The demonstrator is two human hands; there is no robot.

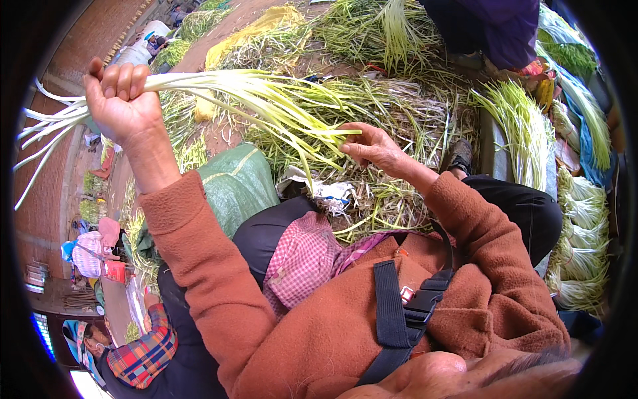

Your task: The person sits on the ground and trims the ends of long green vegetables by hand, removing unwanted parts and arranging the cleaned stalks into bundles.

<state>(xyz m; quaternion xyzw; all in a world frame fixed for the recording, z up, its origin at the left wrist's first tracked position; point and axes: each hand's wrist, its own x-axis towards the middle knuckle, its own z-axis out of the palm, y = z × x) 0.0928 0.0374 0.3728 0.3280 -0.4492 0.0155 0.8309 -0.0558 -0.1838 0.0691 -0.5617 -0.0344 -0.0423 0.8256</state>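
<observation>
My left hand [122, 107] is raised at the left, its fingers closed around a bunch of long leafy vegetable stalks [219, 82], which look like blanched garlic greens. Their white ends stick out past the fist to the left, and the yellow-green leaves spread right. At the leaf tips is my right hand [381, 149], its thumb and forefinger pinching a leaf. Beneath the bunch lies a heap of loose leaves and dry trimmings [389, 109]. A crumpled white wrapper [331, 194] lies near my knees, beside a green woven sack [239, 184].
Trimmed stalks [523, 134] lie on a grey ledge [493, 144] at the right, with tied bundles [580, 244] stacked below. A person in purple [511, 35] is at the top right. Another in a plaid sleeve [144, 349] sits at the lower left. A yellow sack [249, 35] lies on the ground.
</observation>
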